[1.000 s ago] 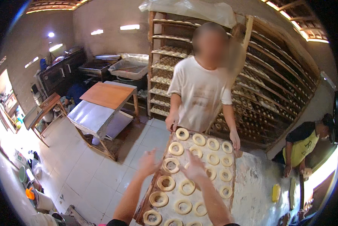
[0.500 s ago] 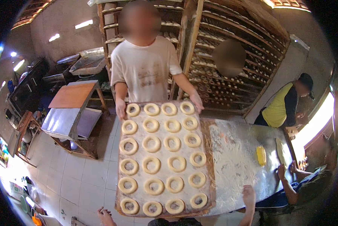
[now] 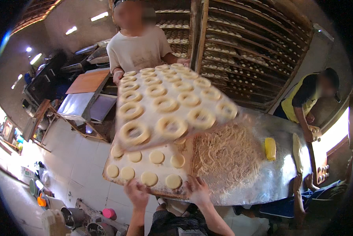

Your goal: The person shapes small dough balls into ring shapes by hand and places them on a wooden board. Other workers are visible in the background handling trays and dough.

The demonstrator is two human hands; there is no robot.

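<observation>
My left hand (image 3: 137,193) and my right hand (image 3: 197,188) grip the near edge of a floured wooden board (image 3: 160,149), one toward each corner. Rows of flat round dough discs (image 3: 149,179) lie on it. Above this board, a second floured tray (image 3: 143,124) carrying dough rings (image 3: 171,125) hangs tilted, its near end raised toward me. It hides the far part of the lower board. Across from me, a person in a white shirt (image 3: 139,49) holds the tray's far end with both hands.
To the right, a metal worktable (image 3: 259,177) bears spread flour and a yellow block (image 3: 270,148). Two other people are at its right side, one in a yellow and dark top (image 3: 298,103). Racks (image 3: 247,55) of dough trays stand behind. A small table (image 3: 80,106) is at left.
The tray of dough rings has risen and tilted, uncovering the board of dough discs beneath. Both my hands have come in from the sides onto that board's near edge.
</observation>
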